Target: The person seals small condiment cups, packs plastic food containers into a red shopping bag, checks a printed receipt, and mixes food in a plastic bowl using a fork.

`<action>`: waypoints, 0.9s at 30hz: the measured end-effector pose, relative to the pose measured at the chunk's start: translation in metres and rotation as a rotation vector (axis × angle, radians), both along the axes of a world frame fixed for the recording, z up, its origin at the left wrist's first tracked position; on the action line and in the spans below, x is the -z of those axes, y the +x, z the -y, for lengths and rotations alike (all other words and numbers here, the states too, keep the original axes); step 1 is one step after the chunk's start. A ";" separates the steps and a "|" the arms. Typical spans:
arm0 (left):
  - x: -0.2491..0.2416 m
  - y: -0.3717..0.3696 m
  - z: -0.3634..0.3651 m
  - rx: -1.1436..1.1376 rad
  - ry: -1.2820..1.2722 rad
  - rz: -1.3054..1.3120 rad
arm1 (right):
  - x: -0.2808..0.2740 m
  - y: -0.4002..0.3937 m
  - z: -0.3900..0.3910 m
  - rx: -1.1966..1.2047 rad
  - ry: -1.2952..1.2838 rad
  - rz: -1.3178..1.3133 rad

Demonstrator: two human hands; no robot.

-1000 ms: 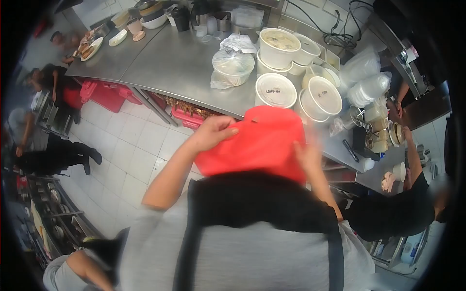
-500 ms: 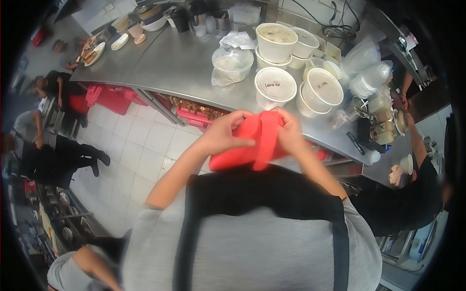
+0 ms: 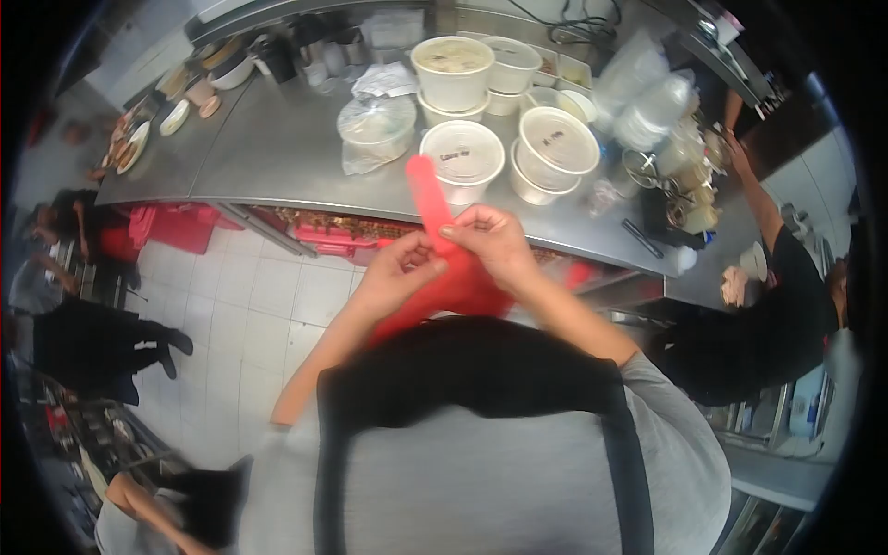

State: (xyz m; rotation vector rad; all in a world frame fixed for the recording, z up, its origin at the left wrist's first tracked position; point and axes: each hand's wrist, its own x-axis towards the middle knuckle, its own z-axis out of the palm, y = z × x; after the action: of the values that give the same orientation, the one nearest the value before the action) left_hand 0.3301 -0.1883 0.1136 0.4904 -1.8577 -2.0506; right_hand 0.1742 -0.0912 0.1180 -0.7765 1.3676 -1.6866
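A red fabric piece [image 3: 449,291] with a long flat strap [image 3: 426,192] is in front of my chest, partly hidden behind my hands. My right hand [image 3: 492,242] pinches the base of the strap, whose rounded free end points up and away, overlapping a lidded white tub [image 3: 462,171] in this view. Curled fingers of my left hand [image 3: 403,271] close at the left side of the same red piece. The body of the piece hangs below both hands, just beyond my black apron [image 3: 472,365].
A steel counter [image 3: 268,157] holds stacked white tubs [image 3: 558,143], a bagged bowl [image 3: 376,125], and clear plastic containers [image 3: 652,111]. Red bins [image 3: 176,227] sit beneath it. A person in black [image 3: 768,314] reaches over the right side; other people are at the left.
The strap has swung from hanging down across the red piece to pointing up and away. My right hand has moved left and lower, and the view has shifted right.
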 end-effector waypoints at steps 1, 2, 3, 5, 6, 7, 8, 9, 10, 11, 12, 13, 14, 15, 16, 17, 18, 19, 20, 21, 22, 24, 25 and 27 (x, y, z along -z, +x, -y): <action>-0.002 -0.005 -0.001 -0.009 0.045 -0.008 | -0.001 0.001 -0.003 -0.012 -0.007 -0.015; -0.003 -0.008 -0.002 -0.026 0.091 -0.014 | -0.003 0.002 -0.005 -0.033 -0.014 -0.028; -0.003 -0.009 -0.003 -0.052 0.137 -0.018 | -0.005 0.001 -0.007 -0.004 -0.012 -0.025; -0.001 -0.014 -0.002 -0.062 0.170 -0.031 | -0.007 0.000 -0.011 0.033 -0.003 -0.017; 0.003 -0.016 -0.001 -0.058 0.194 -0.051 | -0.008 0.002 -0.012 0.063 -0.016 -0.013; 0.004 -0.017 -0.001 -0.053 0.218 -0.072 | -0.009 0.004 -0.012 0.094 -0.030 -0.010; 0.004 -0.018 -0.002 -0.074 0.229 -0.064 | -0.009 0.006 -0.013 0.127 -0.045 -0.008; 0.002 -0.019 -0.003 -0.092 0.239 -0.057 | -0.007 0.007 -0.013 0.126 -0.048 -0.052; 0.000 -0.020 -0.004 -0.108 0.247 -0.049 | -0.005 0.008 -0.012 0.127 -0.053 -0.096; 0.000 -0.020 -0.005 -0.114 0.251 -0.063 | -0.003 0.008 -0.012 0.131 -0.058 -0.141; -0.001 -0.019 -0.006 -0.118 0.254 -0.075 | -0.001 0.009 -0.011 0.134 -0.065 -0.156; -0.001 -0.017 -0.006 -0.122 0.257 -0.088 | 0.000 0.011 -0.010 0.136 -0.072 -0.170; -0.002 -0.015 -0.004 -0.128 0.278 -0.080 | 0.000 0.012 -0.009 0.139 -0.079 -0.184; -0.003 -0.012 -0.003 -0.134 0.300 -0.072 | 0.001 0.014 -0.009 0.134 -0.058 -0.187; -0.003 -0.010 -0.001 -0.139 0.322 -0.065 | 0.001 0.015 -0.009 0.130 -0.037 -0.192; -0.003 -0.008 -0.001 -0.154 0.306 -0.076 | 0.001 0.016 -0.008 0.126 -0.017 -0.197; -0.003 -0.006 0.000 -0.171 0.290 -0.087 | 0.002 0.018 -0.008 0.129 -0.019 -0.184; -0.002 -0.005 0.000 -0.188 0.274 -0.098 | 0.003 0.021 -0.007 0.132 -0.020 -0.170; -0.002 -0.003 0.000 -0.193 0.261 -0.095 | 0.003 0.023 -0.006 0.134 -0.021 -0.157; -0.002 -0.002 0.000 -0.200 0.247 -0.092 | 0.003 0.026 -0.005 0.144 -0.038 -0.139; -0.002 0.000 0.000 -0.206 0.233 -0.089 | 0.003 0.029 -0.005 0.153 -0.055 -0.120; 0.000 0.003 0.002 -0.162 0.329 -0.092 | 0.002 0.033 -0.005 0.171 -0.074 -0.095; 0.001 0.005 0.003 -0.140 0.377 -0.094 | -0.001 0.035 -0.004 0.178 -0.078 -0.089; 0.005 0.008 0.005 -0.106 0.480 -0.115 | -0.001 0.039 -0.003 0.183 -0.075 -0.080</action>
State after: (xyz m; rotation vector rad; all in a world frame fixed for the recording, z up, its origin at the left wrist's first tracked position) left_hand 0.3381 -0.1929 0.1087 0.5576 -1.2400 -2.3924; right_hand 0.2133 -0.0880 0.1189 -0.7880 1.4747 -1.8757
